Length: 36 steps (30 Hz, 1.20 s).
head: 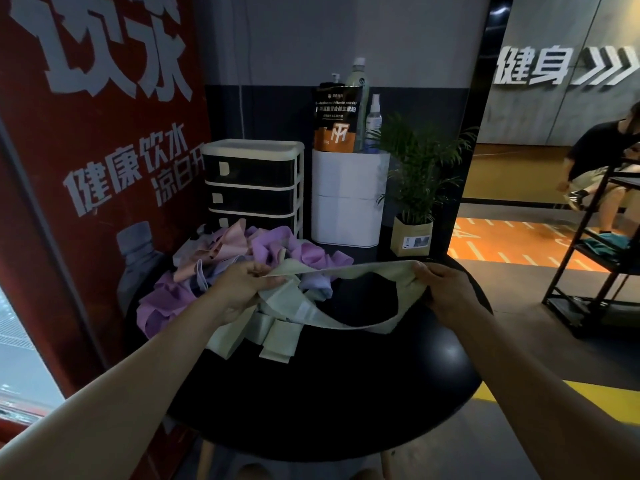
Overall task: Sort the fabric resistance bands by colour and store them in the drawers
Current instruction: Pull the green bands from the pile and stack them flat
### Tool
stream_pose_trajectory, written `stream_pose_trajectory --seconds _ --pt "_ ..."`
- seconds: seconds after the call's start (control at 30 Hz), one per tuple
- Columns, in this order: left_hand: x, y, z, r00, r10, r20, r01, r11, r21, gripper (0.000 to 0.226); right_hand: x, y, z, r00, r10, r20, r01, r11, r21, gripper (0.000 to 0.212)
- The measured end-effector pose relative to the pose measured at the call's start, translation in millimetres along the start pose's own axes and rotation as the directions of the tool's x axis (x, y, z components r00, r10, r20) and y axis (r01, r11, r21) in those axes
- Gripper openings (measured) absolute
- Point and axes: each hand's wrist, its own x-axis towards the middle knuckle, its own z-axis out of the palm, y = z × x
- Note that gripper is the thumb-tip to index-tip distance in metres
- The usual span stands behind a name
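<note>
A pale green fabric band [349,271] is stretched between my hands above the round black table [329,393]. My left hand [242,285] grips its left end and my right hand [443,289] grips its right end. Under my left hand lie more green bands [273,334] in a small heap. Behind them is a mixed pile of purple bands [277,247], pink bands [221,247] and a light blue band [315,285]. The cream-framed drawer unit [252,188] with dark drawers stands at the back of the table, all visible drawers closed; the pile hides part of the lowest one.
A white box [346,199] holding a pouch and spray bottles stands right of the drawers. A potted palm [415,209] sits at the table's back right. A red poster wall runs along the left. A black metal shelf [595,244] and a seated person are at the far right.
</note>
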Motion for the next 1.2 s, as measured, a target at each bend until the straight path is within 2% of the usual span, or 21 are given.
stream_pose_trajectory --seconds 0.1,0.2,0.3,0.4,0.47,0.57,0.67,0.77,0.83,0.9,1.0,1.13,1.2 --pt "-1 -1 2 0.996 -0.069 0.055 0.068 0.998 0.017 0.011 3 1 -4 0.997 0.078 -0.011 -0.077 0.995 0.063 0.008" --pt "-2 -2 2 0.975 -0.124 0.183 0.122 0.992 0.021 0.030 8 3 -7 0.984 0.173 -0.030 -0.169 0.980 0.104 0.014" --pt "1 -3 4 0.978 -0.148 0.144 0.155 0.987 -0.036 0.013 9 4 -7 0.973 0.229 0.001 -0.224 0.951 0.212 0.019" --pt "2 -2 8 0.984 -0.112 0.140 0.109 0.994 0.024 0.018 5 1 -3 0.979 0.190 0.076 -0.204 0.927 0.316 0.017" --pt "0 -1 12 0.975 -0.093 0.200 0.100 0.995 -0.025 0.034 3 -3 0 0.984 0.119 0.129 -0.159 0.917 0.366 0.014" --pt "-3 5 17 0.976 -0.056 0.210 0.073 0.994 -0.075 0.050 0 -8 -1 0.985 -0.010 0.175 -0.038 0.962 0.269 0.021" --pt "-6 8 16 0.961 -0.043 0.273 0.042 0.999 0.010 0.059 -6 -14 -4 0.978 -0.036 0.207 -0.016 0.970 0.244 0.029" --pt "-8 5 9 0.937 -0.098 0.334 -0.009 0.953 0.304 0.071 -15 -18 -7 0.994 -0.044 0.095 0.028 0.985 0.170 0.019" --pt "-11 6 12 0.927 -0.116 0.356 -0.092 0.851 0.517 0.069 -16 -16 -10 1.000 -0.025 0.008 0.023 0.985 0.174 0.010" --pt "-13 7 21 0.938 -0.076 0.339 -0.176 0.738 0.651 0.058 -15 -13 -15 0.998 0.001 -0.067 0.011 0.984 0.178 0.008" --pt "-13 8 38 0.930 0.007 0.367 -0.286 0.639 0.714 0.052 -8 -6 -29 0.981 0.045 -0.188 -0.010 0.983 0.182 0.013" --pt "-9 12 58 0.879 -0.103 0.466 -0.315 0.607 0.730 0.060 11 7 -58 0.949 0.071 -0.308 -0.032 0.991 0.130 0.017" --pt "-1 11 71 0.858 -0.100 0.504 -0.369 0.565 0.738 0.059 21 13 -69 0.929 0.073 -0.364 -0.048 0.996 0.077 0.016"
